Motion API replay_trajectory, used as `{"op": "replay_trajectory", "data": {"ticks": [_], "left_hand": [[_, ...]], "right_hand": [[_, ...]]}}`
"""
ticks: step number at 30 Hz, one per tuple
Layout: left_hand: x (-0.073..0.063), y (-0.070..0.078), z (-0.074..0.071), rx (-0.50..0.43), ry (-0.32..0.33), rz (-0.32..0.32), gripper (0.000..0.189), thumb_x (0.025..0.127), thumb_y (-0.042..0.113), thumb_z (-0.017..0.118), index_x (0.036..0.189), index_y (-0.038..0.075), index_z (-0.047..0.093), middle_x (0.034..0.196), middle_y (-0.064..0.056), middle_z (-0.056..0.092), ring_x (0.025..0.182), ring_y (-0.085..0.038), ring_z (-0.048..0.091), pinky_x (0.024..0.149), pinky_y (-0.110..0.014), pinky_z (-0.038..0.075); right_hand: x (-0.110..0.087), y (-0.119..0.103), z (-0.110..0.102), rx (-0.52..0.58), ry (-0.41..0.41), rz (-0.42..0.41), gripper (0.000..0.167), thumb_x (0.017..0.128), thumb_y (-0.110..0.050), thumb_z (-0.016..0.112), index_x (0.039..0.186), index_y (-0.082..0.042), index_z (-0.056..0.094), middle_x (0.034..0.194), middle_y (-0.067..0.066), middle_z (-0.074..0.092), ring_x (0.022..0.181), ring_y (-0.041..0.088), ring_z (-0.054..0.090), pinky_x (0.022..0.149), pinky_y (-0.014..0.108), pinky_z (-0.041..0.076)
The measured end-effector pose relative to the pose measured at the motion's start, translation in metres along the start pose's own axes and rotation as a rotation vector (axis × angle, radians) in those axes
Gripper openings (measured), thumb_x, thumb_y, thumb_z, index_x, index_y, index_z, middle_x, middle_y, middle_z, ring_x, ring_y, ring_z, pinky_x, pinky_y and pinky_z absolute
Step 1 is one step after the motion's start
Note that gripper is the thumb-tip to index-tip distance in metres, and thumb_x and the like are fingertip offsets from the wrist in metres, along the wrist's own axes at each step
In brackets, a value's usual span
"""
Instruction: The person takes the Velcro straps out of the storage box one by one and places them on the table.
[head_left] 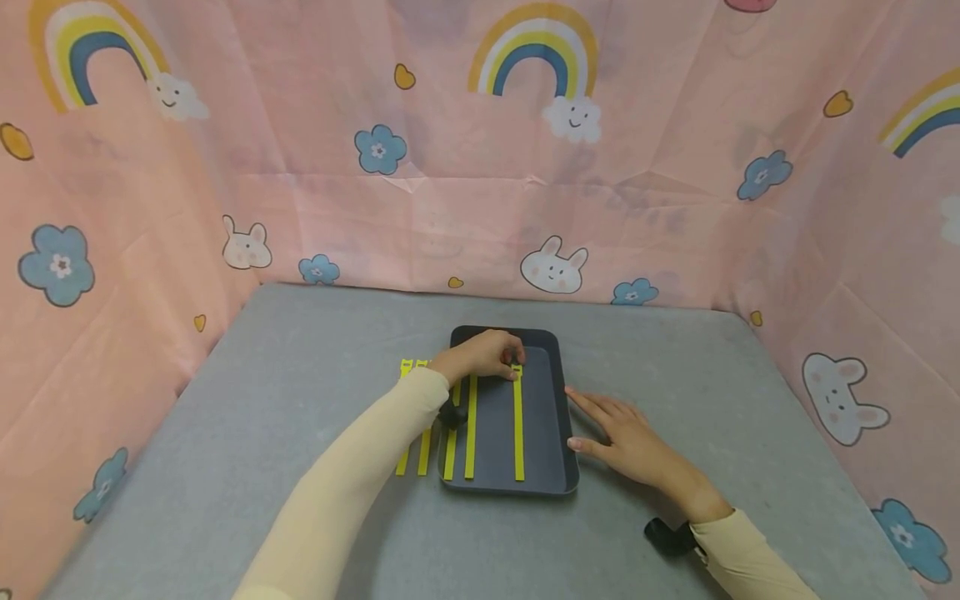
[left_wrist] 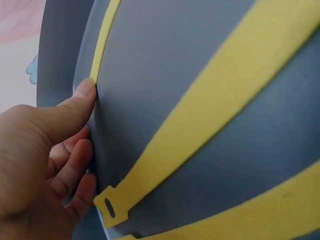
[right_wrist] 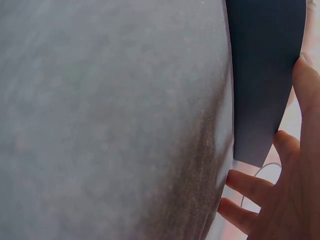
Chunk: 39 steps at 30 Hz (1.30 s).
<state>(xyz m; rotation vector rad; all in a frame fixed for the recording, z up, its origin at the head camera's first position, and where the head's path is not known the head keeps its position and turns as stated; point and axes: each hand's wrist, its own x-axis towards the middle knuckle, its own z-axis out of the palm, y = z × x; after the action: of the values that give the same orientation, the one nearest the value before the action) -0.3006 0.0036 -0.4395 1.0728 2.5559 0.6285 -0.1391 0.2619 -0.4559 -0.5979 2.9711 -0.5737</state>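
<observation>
My left hand [head_left: 486, 354] reaches over the dark grey tray [head_left: 495, 450] and pinches the upper end of a yellow strap [head_left: 518, 429]. In the left wrist view the thumb [left_wrist: 75, 110] lies on that strap's end. The strap runs lengthwise along the tray floor. Two more yellow straps [head_left: 470, 442] lie to its left in the tray; one slotted head [left_wrist: 111, 207] shows close up, below the thumb. My right hand [head_left: 622, 437] has its fingers extended, with fingertips against the tray's right side. In the right wrist view the fingers [right_wrist: 287, 147] touch the tray's outer wall [right_wrist: 262, 85].
Two further yellow straps [head_left: 424, 454] lie on the grey table [head_left: 315, 367] just left of the tray, partly covered by the left arm. A pink patterned curtain [head_left: 450, 225] stands behind the table and along both sides. Each wrist carries a black camera [head_left: 670, 537].
</observation>
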Motion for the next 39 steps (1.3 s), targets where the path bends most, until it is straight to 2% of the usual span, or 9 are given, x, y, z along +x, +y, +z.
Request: {"op": "replay_trajectory", "data": {"ticks": [13, 21, 33, 39], "left_hand": [[-0.0005, 0.0025, 0.0024, 0.0, 0.013, 0.026, 0.025, 0.087, 0.018, 0.077, 0.102, 0.015, 0.056, 0.1, -0.001, 0.063, 0.091, -0.013, 0.059, 0.082, -0.028, 0.05], [0.0002, 0.0032, 0.0027, 0.032, 0.011, 0.011, 0.025, 0.087, 0.023, 0.077, 0.103, 0.018, 0.057, 0.099, 0.002, 0.064, 0.09, -0.01, 0.06, 0.079, -0.027, 0.05], [-0.0007, 0.0065, 0.0014, 0.06, -0.002, 0.03, 0.023, 0.091, 0.022, 0.072, 0.109, 0.018, 0.058, 0.101, 0.003, 0.068, 0.089, -0.01, 0.065, 0.077, -0.027, 0.053], [-0.0027, 0.0082, -0.0024, 0.057, 0.013, 0.042, 0.021, 0.093, 0.022, 0.07, 0.109, 0.019, 0.058, 0.095, 0.002, 0.066, 0.08, -0.011, 0.061, 0.071, -0.026, 0.049]], "right_hand": [[-0.0005, -0.0013, -0.0017, -0.005, -0.001, -0.003, 0.075, 0.094, -0.056, 0.057, 0.157, -0.034, 0.024, 0.155, 0.013, 0.043, 0.142, 0.042, 0.039, 0.111, 0.07, 0.023], [-0.0008, -0.0019, -0.0015, -0.013, -0.003, 0.002, 0.075, 0.094, -0.057, 0.057, 0.157, -0.035, 0.024, 0.154, 0.013, 0.043, 0.142, 0.043, 0.039, 0.111, 0.071, 0.024], [-0.0007, -0.0014, -0.0008, -0.013, 0.001, 0.006, 0.075, 0.094, -0.057, 0.057, 0.157, -0.035, 0.024, 0.155, 0.014, 0.043, 0.141, 0.044, 0.039, 0.11, 0.071, 0.024], [-0.0005, -0.0021, -0.002, -0.002, -0.003, 0.008, 0.075, 0.094, -0.057, 0.057, 0.157, -0.034, 0.024, 0.155, 0.014, 0.043, 0.142, 0.044, 0.038, 0.11, 0.071, 0.023]]}}
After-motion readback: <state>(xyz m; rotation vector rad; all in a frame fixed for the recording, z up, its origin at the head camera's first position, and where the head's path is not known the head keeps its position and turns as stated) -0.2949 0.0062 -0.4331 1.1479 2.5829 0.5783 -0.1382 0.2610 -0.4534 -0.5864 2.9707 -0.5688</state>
